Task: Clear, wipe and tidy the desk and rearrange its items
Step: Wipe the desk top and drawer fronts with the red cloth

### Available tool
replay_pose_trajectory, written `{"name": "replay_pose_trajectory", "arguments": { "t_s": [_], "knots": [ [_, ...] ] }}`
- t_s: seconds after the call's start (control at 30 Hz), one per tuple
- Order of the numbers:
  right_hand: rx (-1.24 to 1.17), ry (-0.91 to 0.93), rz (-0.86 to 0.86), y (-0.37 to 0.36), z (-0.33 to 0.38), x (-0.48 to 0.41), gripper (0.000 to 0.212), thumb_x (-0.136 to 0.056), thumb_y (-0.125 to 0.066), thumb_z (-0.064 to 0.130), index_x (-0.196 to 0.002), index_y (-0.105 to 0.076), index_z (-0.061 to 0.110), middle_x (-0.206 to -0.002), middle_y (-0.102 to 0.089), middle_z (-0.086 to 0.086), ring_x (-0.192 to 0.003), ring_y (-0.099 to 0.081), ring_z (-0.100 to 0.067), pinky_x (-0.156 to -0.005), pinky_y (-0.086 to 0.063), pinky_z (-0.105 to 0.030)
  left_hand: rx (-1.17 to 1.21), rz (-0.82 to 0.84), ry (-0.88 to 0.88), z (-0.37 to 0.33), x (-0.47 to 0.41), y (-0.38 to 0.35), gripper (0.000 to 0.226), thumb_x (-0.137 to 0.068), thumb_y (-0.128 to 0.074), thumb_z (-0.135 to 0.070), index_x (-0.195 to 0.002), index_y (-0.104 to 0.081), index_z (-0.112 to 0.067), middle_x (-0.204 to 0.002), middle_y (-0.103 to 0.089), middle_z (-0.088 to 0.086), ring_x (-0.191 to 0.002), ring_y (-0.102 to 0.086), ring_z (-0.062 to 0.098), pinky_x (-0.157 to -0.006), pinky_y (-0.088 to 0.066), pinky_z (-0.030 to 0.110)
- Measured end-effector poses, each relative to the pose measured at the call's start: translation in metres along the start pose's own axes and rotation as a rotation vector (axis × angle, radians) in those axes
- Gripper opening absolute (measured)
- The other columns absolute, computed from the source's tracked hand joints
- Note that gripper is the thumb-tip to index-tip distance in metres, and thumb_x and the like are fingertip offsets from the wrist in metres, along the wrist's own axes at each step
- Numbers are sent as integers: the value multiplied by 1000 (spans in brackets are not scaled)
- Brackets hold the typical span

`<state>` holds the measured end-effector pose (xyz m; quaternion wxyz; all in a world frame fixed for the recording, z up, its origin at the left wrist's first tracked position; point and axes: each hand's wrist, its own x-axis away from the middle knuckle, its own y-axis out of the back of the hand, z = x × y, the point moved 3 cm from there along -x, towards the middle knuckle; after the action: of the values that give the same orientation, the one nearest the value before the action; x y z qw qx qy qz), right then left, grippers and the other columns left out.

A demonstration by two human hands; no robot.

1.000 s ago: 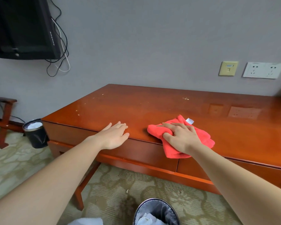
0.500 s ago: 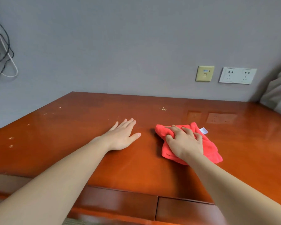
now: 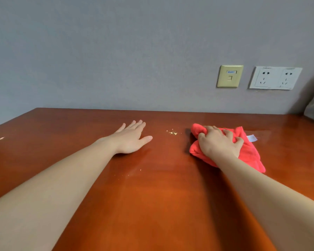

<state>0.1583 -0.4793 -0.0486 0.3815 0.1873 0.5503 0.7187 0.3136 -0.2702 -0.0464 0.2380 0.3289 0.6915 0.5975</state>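
Both hands have slid farther back: right hand [image 3: 218, 142] clutching red cloth [image 3: 250, 153], left hand [image 3: 130, 139] flat.

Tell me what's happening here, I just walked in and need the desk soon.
A person is wiping the wooden desk. The right hand grips a bunched red cloth pressed on the desktop, while the left hand lies flat, bracing. A small patch of yellowish crumbs sits between the hands, not yet wiped, with a few specks nearer the front.
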Motion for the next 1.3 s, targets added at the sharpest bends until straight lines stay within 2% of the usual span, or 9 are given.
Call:
{"name": "replay_pose_trajectory", "arguments": {
  "t_s": [0.33, 0.6, 0.77, 0.9, 1.13, 1.3],
  "knots": [
    [1, -16, -28, -18, 15, -108, 44, -93, -33, 37, -130, -54, 25, -144, -48, -5, -140, -28, -29, -112, -12, -55, 23, 28, 30, -4, -79, 4, 74, -101, -23, -61, -158, 3, -22, -164, 11, -7, -150, 11, 9, -123, 8, 39],
    [36, 10, -18, -30, 24, -169, 47, -92, -35, 36, -132, -55, 23, -141, -50, -12, -139, -30, -32, -114, -9, -55, 36, 7, 22, -2, -106, -12, 66, -103, -22, -55, -159, -5, -24, -165, 2, -10, -150, 4, 5, -123, 3, 32],
    [52, 104, 16, -30, 40, -178, 43, -92, -36, 37, -129, -56, 30, -141, -50, -11, -138, -32, -32, -112, -12, -53, 68, 55, 21, -2, -106, -8, 64, -104, -22, -54, -159, -4, -27, -165, 4, -11, -150, 7, 4, -122, 6, 31],
    [40, 230, 58, -37, 63, -176, 43, -93, -34, 43, -130, -54, 40, -143, -50, -8, -138, -33, -31, -114, -7, -54, 108, 52, 38, -1, -104, -7, 63, -104, -27, -53, -159, -7, -28, -165, 2, -12, -150, 6, 7, -120, 5, 30],
    [-31, 387, 122, -43, 90, -156, 42, -91, -35, 39, -127, -53, 52, -138, -55, 1, -135, -33, -26, -110, -17, -49, 152, 61, 111, -7, -102, -9, 65, -103, -30, -50, -159, -8, -26, -166, 4, -10, -153, 5, 21, -123, 0, 40],
    [-139, 479, 189, -36, 88, -126, 41, -89, -39, 33, -118, -59, 55, -129, -61, 9, -131, -38, -19, -111, -22, -46, 190, 109, 138, -12, -82, -8, 63, -101, -27, -48, -159, -7, -30, -165, 4, -9, -152, 7, 19, -123, 1, 46]
  ]
}}
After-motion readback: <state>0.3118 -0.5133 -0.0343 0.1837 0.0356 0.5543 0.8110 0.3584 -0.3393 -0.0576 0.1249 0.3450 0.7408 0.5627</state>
